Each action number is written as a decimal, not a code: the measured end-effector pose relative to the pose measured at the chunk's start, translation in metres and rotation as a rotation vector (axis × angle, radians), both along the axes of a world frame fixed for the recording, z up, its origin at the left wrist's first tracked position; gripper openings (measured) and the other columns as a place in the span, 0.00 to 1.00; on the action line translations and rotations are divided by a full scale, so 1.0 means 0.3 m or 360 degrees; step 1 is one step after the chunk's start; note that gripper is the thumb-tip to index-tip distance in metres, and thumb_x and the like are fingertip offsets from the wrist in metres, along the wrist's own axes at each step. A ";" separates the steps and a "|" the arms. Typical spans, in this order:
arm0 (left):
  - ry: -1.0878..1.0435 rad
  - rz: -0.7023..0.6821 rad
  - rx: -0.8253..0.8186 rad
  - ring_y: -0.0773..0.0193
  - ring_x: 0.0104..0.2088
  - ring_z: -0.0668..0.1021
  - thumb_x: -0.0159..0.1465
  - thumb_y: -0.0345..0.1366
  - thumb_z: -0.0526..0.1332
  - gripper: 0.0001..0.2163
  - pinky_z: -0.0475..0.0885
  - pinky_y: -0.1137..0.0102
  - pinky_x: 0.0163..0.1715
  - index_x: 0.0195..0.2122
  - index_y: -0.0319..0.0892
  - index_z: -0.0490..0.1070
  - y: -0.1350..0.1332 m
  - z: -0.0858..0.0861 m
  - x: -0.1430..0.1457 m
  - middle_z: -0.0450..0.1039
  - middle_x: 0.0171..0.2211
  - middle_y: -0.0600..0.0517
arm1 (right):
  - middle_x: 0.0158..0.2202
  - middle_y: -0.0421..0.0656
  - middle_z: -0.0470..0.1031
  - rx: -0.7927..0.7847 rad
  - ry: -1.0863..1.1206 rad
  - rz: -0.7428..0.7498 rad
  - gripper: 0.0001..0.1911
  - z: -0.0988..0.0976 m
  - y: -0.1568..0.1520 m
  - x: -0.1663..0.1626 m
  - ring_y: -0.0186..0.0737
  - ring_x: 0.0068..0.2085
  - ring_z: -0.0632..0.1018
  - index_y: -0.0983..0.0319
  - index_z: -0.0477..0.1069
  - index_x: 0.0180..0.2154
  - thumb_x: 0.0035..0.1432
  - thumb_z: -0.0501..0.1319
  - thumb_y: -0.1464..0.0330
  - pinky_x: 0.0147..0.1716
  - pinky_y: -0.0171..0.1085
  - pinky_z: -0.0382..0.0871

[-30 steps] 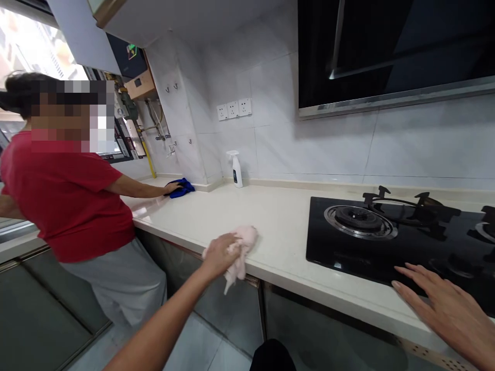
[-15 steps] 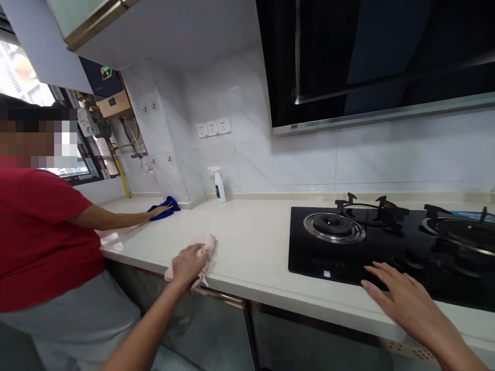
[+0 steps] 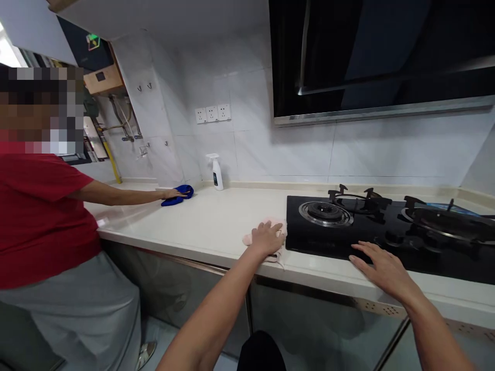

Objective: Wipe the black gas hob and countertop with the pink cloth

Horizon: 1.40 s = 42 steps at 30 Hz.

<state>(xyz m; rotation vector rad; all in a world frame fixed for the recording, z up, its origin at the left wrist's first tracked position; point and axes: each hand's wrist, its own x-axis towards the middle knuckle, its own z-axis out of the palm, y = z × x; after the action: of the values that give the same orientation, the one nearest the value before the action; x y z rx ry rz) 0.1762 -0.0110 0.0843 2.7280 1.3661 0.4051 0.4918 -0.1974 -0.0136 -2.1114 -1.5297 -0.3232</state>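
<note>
Pink cloth: it lies on the tabletop near the front edge, bunched under your left hand; a loose end reaches toward that edge.
Left hand: your left hand presses down on the pink cloth; whether the fingers pinch the folds beneath, you cannot tell.
Right hand: your right hand holds nothing, its fingers extended at the front margin of the hob; contact is unclear. The two hands are apart.
Change: half a second ago the cloth is well left of the hob, along the front edge; now it is right at the hob's left side.
Meaning: the strip of tabletop between cloth and hob seems closed up, so the hob appears to bound the cloth's path rightward.
Back edge: a white spray bottle stands upright near the wall.
Left end: a co-worker's hand rests on a blue cloth.
</note>
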 end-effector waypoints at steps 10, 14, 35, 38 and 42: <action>-0.0137 -0.0030 0.0166 0.49 0.63 0.73 0.68 0.45 0.57 0.20 0.68 0.54 0.59 0.59 0.53 0.76 -0.125 -0.022 -0.044 0.73 0.63 0.47 | 0.59 0.48 0.77 0.0166 -0.0149 -0.0257 0.24 0.052 -0.016 -0.110 0.52 0.62 0.74 0.57 0.78 0.52 0.69 0.49 0.55 0.61 0.54 0.64; -0.0169 -0.0042 0.0238 0.48 0.59 0.75 0.68 0.43 0.58 0.18 0.70 0.56 0.56 0.57 0.51 0.78 -0.180 -0.017 -0.074 0.76 0.60 0.47 | 0.62 0.49 0.74 0.0270 -0.0203 -0.0423 0.26 0.009 -0.078 -0.235 0.54 0.65 0.70 0.58 0.76 0.56 0.73 0.44 0.57 0.61 0.55 0.60; -0.0309 -0.0199 0.0402 0.40 0.60 0.67 0.66 0.45 0.60 0.23 0.59 0.49 0.57 0.62 0.50 0.70 -0.450 -0.121 -0.004 0.65 0.64 0.42 | 0.64 0.53 0.70 0.0395 -0.0222 -0.0196 0.26 -0.007 -0.199 -0.359 0.57 0.66 0.65 0.62 0.68 0.63 0.74 0.46 0.58 0.65 0.57 0.50; -0.0276 -0.0390 0.0371 0.40 0.61 0.64 0.65 0.46 0.61 0.26 0.58 0.47 0.58 0.65 0.51 0.66 -0.514 -0.130 0.080 0.62 0.67 0.42 | 0.62 0.54 0.72 0.0470 -0.0109 -0.0131 0.27 -0.013 -0.207 -0.335 0.53 0.64 0.67 0.63 0.64 0.64 0.74 0.43 0.59 0.64 0.53 0.54; -0.0295 -0.0561 0.0396 0.39 0.60 0.65 0.64 0.49 0.61 0.28 0.59 0.45 0.57 0.66 0.50 0.65 -0.585 -0.142 0.193 0.62 0.66 0.41 | 0.60 0.53 0.74 0.0555 -0.0143 -0.0045 0.26 -0.023 -0.224 -0.294 0.46 0.61 0.72 0.62 0.66 0.62 0.74 0.41 0.60 0.62 0.48 0.60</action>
<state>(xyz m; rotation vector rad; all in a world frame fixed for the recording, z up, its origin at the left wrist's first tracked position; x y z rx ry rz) 0.2341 -0.1865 0.0417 2.9518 0.8173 0.8188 0.4035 -0.2647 -0.0206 -1.8659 -1.3771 -0.6531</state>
